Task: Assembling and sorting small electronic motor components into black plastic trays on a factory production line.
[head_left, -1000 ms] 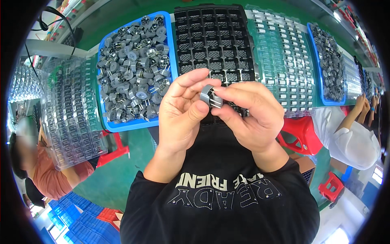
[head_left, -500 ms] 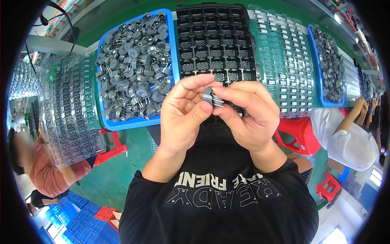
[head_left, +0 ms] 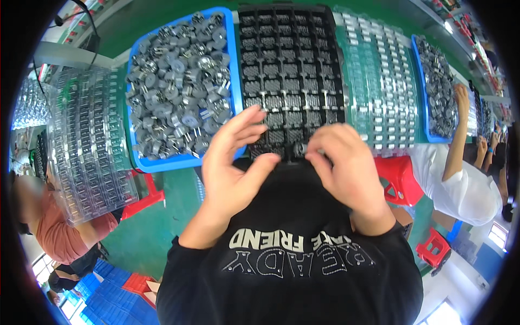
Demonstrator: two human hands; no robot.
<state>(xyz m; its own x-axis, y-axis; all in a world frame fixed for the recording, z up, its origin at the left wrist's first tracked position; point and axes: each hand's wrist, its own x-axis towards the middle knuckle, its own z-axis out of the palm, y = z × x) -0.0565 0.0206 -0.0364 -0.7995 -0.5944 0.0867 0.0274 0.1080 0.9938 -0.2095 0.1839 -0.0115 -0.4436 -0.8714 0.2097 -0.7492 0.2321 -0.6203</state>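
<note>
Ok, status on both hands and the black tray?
Left hand open, empty. Right hand curled beside a grey part in the black tray, near row, contact unclear. Blue bin close on tray's left.

Light is bright; edges curve into black.

- I see a blue bin (head_left: 173, 164), grey parts (head_left: 176, 86).
- My feed shows the tray (head_left: 292, 116) black, gridded.
- I make out silver pieces (head_left: 382, 70) in rows.
- I get a red stool (head_left: 403, 181), green floor (head_left: 179, 203).
- I view a black shirt (head_left: 292, 298), pale-lettered.
</note>
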